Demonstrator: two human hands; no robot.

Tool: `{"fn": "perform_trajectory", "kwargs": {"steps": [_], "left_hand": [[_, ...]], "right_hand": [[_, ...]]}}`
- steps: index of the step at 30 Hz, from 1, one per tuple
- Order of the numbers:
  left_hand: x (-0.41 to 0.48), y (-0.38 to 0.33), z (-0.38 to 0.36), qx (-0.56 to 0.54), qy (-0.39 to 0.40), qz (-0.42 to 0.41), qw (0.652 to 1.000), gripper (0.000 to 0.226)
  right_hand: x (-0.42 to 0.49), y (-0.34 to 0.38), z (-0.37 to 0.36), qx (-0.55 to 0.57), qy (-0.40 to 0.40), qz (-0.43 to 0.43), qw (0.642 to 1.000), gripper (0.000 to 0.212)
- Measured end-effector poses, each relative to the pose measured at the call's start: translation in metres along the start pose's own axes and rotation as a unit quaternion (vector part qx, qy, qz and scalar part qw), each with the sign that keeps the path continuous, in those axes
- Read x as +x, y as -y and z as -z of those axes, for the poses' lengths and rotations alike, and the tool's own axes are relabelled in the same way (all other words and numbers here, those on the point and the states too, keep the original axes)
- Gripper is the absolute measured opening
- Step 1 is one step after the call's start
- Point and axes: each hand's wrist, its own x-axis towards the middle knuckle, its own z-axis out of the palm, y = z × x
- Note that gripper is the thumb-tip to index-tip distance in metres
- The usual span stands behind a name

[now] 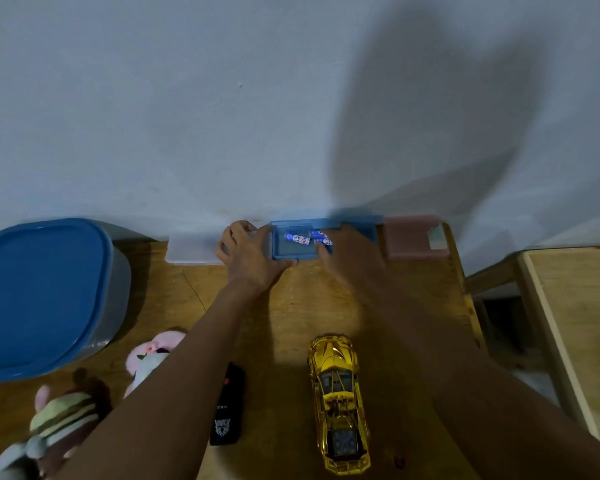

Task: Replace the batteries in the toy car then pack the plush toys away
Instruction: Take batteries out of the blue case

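Note:
A small open blue box [293, 253] stands at the table's back edge against the wall and holds blue-and-white batteries [297, 238]. My left hand [246, 251] grips the box's left side, thumb lying along its front rim. My right hand [350, 258], blurred by motion, reaches into the box from the right, and its fingertips are at the batteries. Whether it holds one is unclear. The gold toy car [340, 403] sits near the front of the table, between my forearms. A pink plush [149, 355] and a striped plush [63, 414] lie at the front left.
A big clear tub with a blue lid [39, 296] fills the left side. A clear box [191, 249] and a pink box [413, 237] flank the blue one. A black remote [227, 407] lies beside my left forearm. A second wooden surface [575, 323] is at the right.

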Motion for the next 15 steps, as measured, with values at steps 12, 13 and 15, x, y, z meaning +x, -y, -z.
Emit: {"fn": "perform_trajectory", "kwargs": {"steps": [12,13,15], "left_hand": [[-0.003,-0.005,0.003,-0.018,-0.033,-0.012,0.999,0.063],[-0.003,-0.005,0.002,-0.015,-0.035,-0.012,0.999,0.062],[-0.002,-0.004,0.000,-0.008,-0.035,-0.009,0.999,0.061]], "right_hand": [[0.018,0.042,-0.024,0.102,0.089,-0.025,0.990,0.031],[0.020,0.045,-0.024,0.102,0.101,-0.032,0.989,0.034],[0.023,0.049,-0.023,0.087,0.108,-0.045,0.989,0.036]]}}
